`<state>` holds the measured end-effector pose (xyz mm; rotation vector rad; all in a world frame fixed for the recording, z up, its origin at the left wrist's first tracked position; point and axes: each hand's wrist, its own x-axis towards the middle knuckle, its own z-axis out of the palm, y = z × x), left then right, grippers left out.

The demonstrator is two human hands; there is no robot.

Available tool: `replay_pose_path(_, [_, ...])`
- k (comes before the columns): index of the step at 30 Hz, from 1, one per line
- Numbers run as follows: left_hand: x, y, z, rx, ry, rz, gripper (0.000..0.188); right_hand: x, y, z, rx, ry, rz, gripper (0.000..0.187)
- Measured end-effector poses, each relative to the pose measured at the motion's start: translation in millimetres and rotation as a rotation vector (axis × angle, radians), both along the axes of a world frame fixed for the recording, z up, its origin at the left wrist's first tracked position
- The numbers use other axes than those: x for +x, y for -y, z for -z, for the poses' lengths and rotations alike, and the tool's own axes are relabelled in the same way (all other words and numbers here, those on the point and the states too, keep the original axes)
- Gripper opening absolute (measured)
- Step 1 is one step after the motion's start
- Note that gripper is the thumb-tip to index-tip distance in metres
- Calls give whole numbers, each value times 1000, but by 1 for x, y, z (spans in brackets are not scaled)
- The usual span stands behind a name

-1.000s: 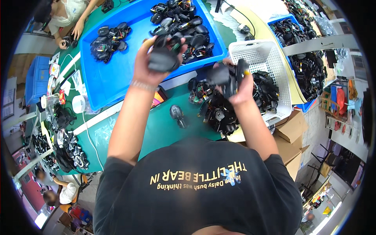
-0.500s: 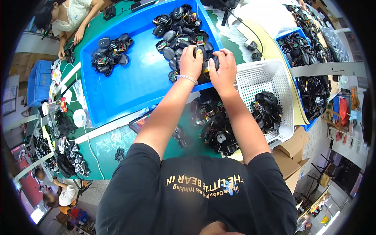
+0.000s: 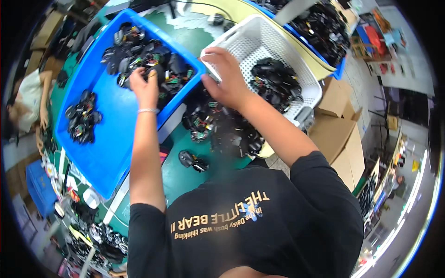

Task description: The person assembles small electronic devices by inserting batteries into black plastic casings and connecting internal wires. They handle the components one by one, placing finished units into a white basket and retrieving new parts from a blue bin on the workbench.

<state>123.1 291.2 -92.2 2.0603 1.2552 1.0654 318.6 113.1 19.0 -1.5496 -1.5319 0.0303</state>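
My left hand [image 3: 146, 89], with a beaded bracelet at the wrist, reaches into the blue tray [image 3: 109, 178]. Its thumb and fingers are apart, at a heap of black rounded plastic housings [image 3: 153, 58] with green circuit boards and wires; whether the fingertips touch one is unclear. At the near left corner of the white perforated basket [image 3: 303, 95], my right hand [image 3: 227, 76] is spread, thumb apart from the fingers, holding no housing. Inside that basket lies a pile of similar black housings [image 3: 276, 83]. A smaller cluster of them [image 3: 83, 118] rests at the tray's left.
More housings [image 3: 199, 123] lie on the green table [image 3: 178, 178] between tray and basket, with a loose one [image 3: 192, 161] nearer me. An open cardboard box [image 3: 340, 125] stands at right. Another full blue bin [image 3: 320, 30] is behind the basket. A person [image 3: 30, 102] sits at far left.
The view has turned rightward. My hands, close together over the tray heap before, have separated: the right has moved out to the basket's corner, the left remains at the heap.
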Motion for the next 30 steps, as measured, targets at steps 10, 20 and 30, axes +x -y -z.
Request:
replay_pose_path(10, [18,76,-84,-242,382,39,24,165,84,58,-1098,347,238,61])
replay_pose_path(20, [8,188,-122,-776,569,343,16,138,94,42,-651,-590,-67,28])
replay_pose_path(30, [24,206,-111,-1397,854,429,45,29,103,-77,-655,-1087,-352,25])
